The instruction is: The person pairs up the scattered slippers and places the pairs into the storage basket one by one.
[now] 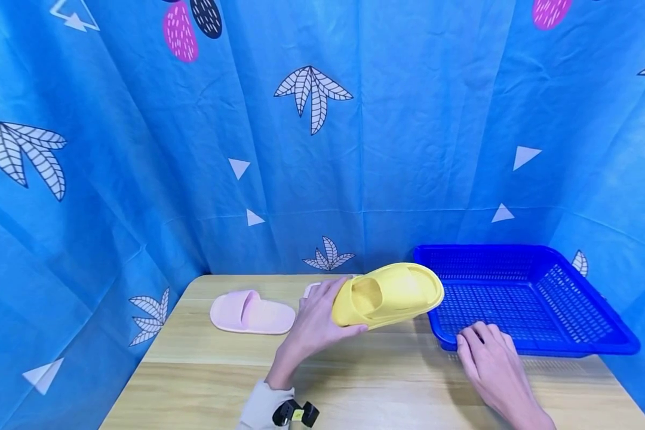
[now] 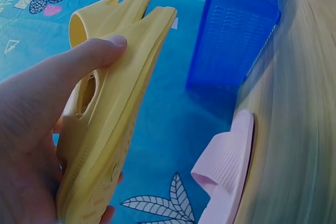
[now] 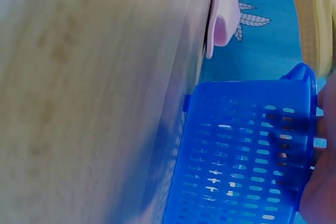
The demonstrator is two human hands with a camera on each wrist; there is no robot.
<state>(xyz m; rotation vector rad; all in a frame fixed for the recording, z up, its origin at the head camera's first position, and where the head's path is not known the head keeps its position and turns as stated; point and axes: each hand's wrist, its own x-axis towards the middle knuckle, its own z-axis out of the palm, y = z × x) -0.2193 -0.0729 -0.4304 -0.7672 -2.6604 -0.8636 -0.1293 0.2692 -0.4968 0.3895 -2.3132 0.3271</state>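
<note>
My left hand [image 1: 317, 319] grips a yellow slipper [image 1: 403, 292] above the table, its toe end pointing right and overlapping the basket's left rim in the head view. In the left wrist view the thumb presses along the side of the yellow slipper [image 2: 121, 98]. At the basket's near left corner, my right hand [image 1: 491, 361] holds the rim of the blue plastic basket [image 1: 575, 346], fingers curled over it. Through the holes of the basket wall [image 3: 236, 150], parts of the fingers show in the right wrist view.
A pink slipper [image 1: 271, 316] lies on the wooden table [image 1: 215, 382] at the left. Another pink slipper [image 2: 220, 166] lies behind my left hand, mostly hidden from the head view. A blue patterned curtain [image 1: 419, 149] hangs behind and around the table.
</note>
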